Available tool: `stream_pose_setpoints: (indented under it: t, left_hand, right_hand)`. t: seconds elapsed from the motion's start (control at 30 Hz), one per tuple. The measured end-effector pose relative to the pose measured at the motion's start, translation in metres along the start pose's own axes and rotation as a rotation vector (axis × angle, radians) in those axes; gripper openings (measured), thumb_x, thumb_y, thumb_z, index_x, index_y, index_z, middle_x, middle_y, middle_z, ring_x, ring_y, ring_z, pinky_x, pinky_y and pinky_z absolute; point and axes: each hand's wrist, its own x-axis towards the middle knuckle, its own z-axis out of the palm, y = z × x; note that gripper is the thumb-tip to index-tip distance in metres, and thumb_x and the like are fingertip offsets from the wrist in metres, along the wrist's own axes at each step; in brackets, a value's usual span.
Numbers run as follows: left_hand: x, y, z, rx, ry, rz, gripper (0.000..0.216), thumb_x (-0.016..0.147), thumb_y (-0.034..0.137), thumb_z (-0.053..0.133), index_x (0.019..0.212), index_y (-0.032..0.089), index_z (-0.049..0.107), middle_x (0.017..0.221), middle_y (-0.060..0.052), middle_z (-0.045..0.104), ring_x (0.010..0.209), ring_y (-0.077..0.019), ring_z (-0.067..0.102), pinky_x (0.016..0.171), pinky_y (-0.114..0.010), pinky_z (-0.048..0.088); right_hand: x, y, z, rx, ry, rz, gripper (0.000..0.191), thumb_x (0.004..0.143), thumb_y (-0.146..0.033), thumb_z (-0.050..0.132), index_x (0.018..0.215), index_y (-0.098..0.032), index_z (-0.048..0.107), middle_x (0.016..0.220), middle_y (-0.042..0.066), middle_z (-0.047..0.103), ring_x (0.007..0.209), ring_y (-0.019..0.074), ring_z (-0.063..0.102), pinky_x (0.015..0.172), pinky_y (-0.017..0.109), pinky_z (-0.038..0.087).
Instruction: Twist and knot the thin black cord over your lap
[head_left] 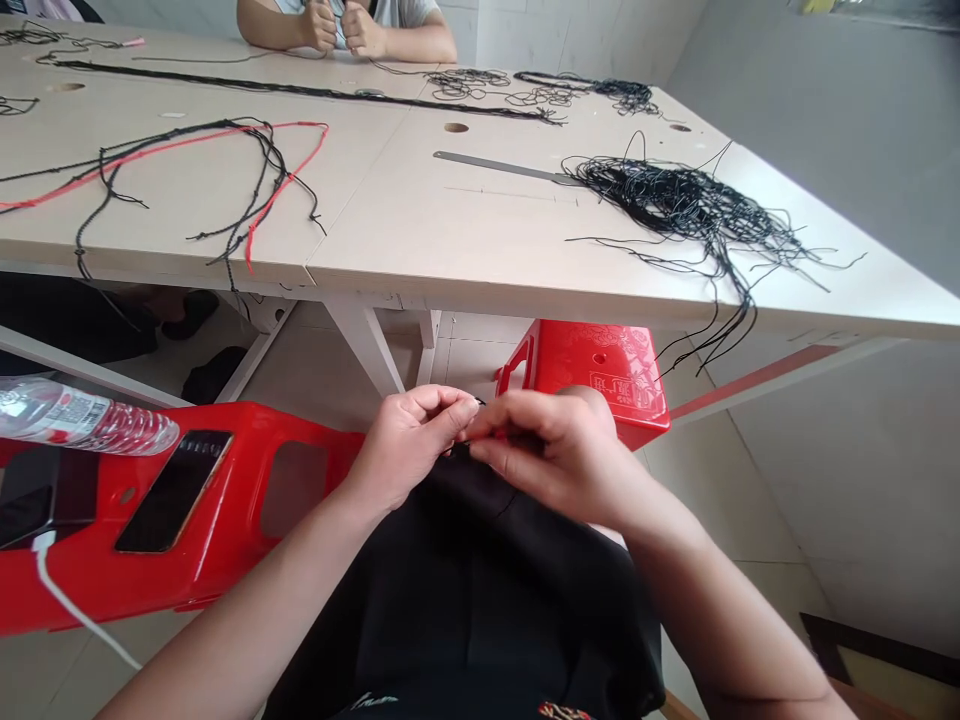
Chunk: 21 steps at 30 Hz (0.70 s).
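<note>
The left hand (409,450) and right hand (544,455) pinch a thin black cord (478,402); the label (71,412) on the water bottle (142,432) is unreadable.

I'm looking down at black cloth (465,590) carrying a small red pattern (556,711) near its lower edge. Glossy black cords (675,205) are spreading across the pale cream tabletop (525,250), and a bright red cord (300,124) is curving among them. Beside me, a vivid red plastic stool (172,520) is shining, with a white cable (67,610) crossing it.
</note>
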Motion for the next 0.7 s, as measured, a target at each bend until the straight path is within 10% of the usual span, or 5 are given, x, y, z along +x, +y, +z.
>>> stream_pose_setpoints:
  t: [0.47,0.7]
  left_hand:
    - [-0.005,0.010,0.002,-0.246,-0.061,-0.193,0.015,0.068,0.029,0.071,0.069,0.014,0.066,0.059,0.001,0.059,0.051,-0.0054,0.048,0.044,-0.017,0.032]
    - [-0.004,0.008,0.001,-0.232,-0.042,-0.190,0.014,0.069,0.028,0.069,0.070,0.015,0.067,0.058,0.001,0.059,0.051,-0.0064,0.049,0.045,-0.019,0.034]
  right_hand:
    - [0.019,0.027,-0.010,0.096,0.181,0.139,0.009,0.079,-0.026,0.059,0.081,-0.017,0.062,0.075,0.001,0.065,0.069,0.0130,0.062,0.061,0.025,0.052]
    - [0.013,0.028,-0.019,0.399,0.000,0.144,0.020,0.079,-0.024,0.061,0.098,-0.019,0.061,0.079,0.000,0.062,0.072,0.0122,0.061,0.065,0.027,0.053]
